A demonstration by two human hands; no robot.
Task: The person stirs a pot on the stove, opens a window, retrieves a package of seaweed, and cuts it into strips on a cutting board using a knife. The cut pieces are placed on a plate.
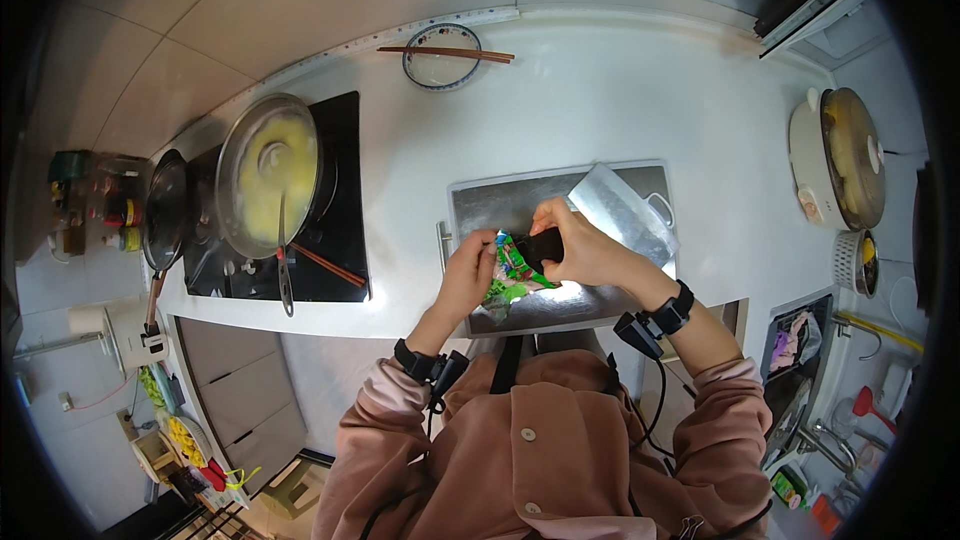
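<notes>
My left hand (472, 270) pinches the edge of a torn green printed plastic food packet (517, 266), which bears writing. My right hand (581, 244) grips a dark, nearly black piece (544, 247) at the packet's mouth; what it is made of I cannot tell. Both hands are over a metal cutting board (495, 199) with a pale rim. On the board's far right corner lies a broad metal cleaver-like blade (619, 214), a pale loop at its right end. My right forearm hides part of the board.
Left, a pan (270, 180) of yellow food with a ladle (283, 270) sits on a black cooktop (341, 135), near chopsticks (330, 265). A bowl (442, 67) with chopsticks across it stands at the back. An electric pot (840, 157) and the sink (787, 390) are right.
</notes>
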